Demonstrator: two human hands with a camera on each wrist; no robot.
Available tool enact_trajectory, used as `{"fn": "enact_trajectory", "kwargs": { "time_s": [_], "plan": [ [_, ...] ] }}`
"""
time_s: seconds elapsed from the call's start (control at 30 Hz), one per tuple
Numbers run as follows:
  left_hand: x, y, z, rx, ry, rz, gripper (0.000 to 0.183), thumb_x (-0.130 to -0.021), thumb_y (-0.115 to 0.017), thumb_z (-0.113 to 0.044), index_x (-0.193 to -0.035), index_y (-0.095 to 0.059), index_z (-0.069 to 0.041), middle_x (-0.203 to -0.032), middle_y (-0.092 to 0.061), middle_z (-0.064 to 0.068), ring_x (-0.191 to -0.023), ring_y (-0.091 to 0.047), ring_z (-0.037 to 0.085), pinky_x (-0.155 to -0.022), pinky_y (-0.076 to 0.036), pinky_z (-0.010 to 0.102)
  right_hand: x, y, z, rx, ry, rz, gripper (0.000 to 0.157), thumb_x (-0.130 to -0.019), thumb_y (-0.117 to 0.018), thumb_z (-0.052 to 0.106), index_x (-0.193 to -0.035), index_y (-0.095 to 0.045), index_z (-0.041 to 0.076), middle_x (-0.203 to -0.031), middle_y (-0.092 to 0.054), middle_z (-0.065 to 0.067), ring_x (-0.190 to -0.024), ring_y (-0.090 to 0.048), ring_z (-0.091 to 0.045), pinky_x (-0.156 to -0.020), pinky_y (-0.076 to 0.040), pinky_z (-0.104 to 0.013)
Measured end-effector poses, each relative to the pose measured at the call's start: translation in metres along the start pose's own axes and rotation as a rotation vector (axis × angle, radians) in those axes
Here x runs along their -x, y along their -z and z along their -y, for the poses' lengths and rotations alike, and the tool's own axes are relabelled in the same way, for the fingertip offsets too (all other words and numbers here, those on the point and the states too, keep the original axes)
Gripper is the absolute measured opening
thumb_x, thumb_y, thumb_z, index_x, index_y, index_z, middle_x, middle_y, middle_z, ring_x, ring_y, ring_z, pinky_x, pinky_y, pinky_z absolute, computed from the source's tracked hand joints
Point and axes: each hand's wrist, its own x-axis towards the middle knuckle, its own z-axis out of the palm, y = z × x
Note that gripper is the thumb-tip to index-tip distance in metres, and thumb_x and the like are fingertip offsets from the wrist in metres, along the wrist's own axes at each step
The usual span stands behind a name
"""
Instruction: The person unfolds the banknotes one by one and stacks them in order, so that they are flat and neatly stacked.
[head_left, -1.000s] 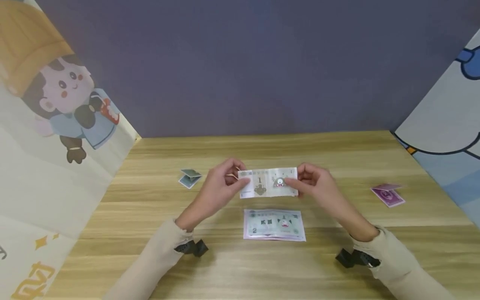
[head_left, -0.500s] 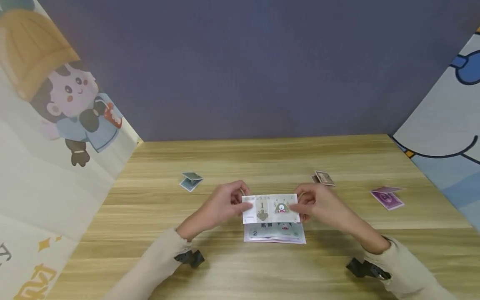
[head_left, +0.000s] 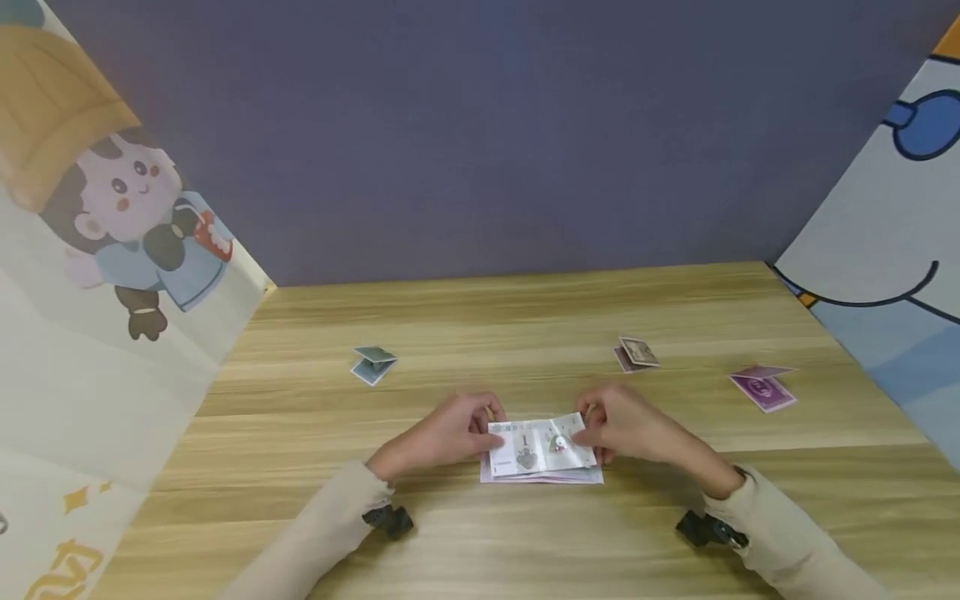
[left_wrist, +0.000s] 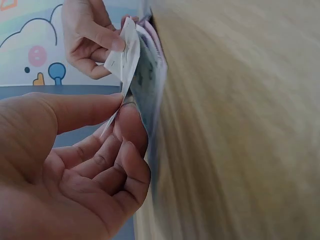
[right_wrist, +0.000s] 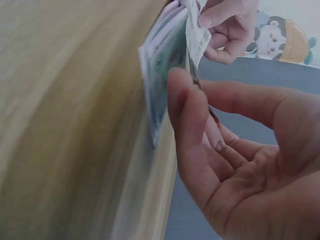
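A pale play banknote (head_left: 527, 450) marked 1 is stretched between my two hands, just over a small stack of banknotes (head_left: 491, 480) lying on the table. My left hand (head_left: 453, 429) pinches its left edge between thumb and index finger; my right hand (head_left: 622, 425) pinches the right edge the same way. In the left wrist view the pale note (left_wrist: 131, 50) stands a little apart from the greenish top note (left_wrist: 146, 80) of the stack. The right wrist view shows the stack's layered, slightly fanned edges (right_wrist: 150, 60).
On the wooden table (head_left: 450, 325) stand three folded notes: a green one (head_left: 373, 364) at left, a brown one (head_left: 637, 353) right of centre, a purple one (head_left: 762, 389) at far right. A dark panel (head_left: 480, 142) closes the back; cartoon-printed walls (head_left: 135, 217) flank both sides.
Both hands have come down and toward me with the pale note, from beyond the stack to over it, now covering most of it. The brown folded note has come into sight behind my right hand.
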Motion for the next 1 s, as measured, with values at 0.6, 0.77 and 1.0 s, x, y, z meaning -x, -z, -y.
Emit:
{"fn": "enact_trajectory", "kwargs": {
  "time_s": [0.6,0.77,1.0],
  "plan": [
    [-0.0015,-0.0047,0.0071,-0.091,-0.019,0.009,0.021,-0.09,-0.071,-0.004,-0.107,-0.059,-0.007,-0.078,-0.059,-0.001,-0.066,-0.055,0.007,-0.06,-0.05,0.021,-0.0016,-0.0065,-0.0001,0.102,-0.099,0.036,0.02,-0.086,-0.074,0.007,-0.1,-0.063,-0.002,-0.058,-0.061,-0.005,-0.045,-0.059,-0.019,-0.043,-0.05,-0.029],
    [-0.0016,-0.007,0.0079,-0.102,-0.006,-0.001,0.021,-0.091,-0.07,-0.003,-0.107,-0.058,-0.008,-0.078,-0.057,-0.001,-0.065,-0.053,0.007,-0.058,-0.049,0.021,-0.0019,-0.0076,0.0007,0.111,-0.088,0.027,0.029,-0.086,-0.075,0.006,-0.109,-0.06,-0.003,-0.059,-0.06,-0.005,-0.046,-0.059,-0.02,-0.042,-0.05,-0.029],
    [-0.0016,-0.009,0.0063,-0.102,-0.009,-0.021,0.02,-0.09,-0.07,-0.001,-0.105,-0.058,-0.008,-0.076,-0.057,-0.001,-0.063,-0.052,0.007,-0.056,-0.048,0.021,-0.0025,-0.007,-0.0008,0.131,-0.081,0.037,0.025,-0.087,-0.073,0.004,-0.107,-0.058,0.002,-0.058,-0.06,-0.005,-0.046,-0.059,-0.022,-0.041,-0.047,-0.027]
  ]
}}
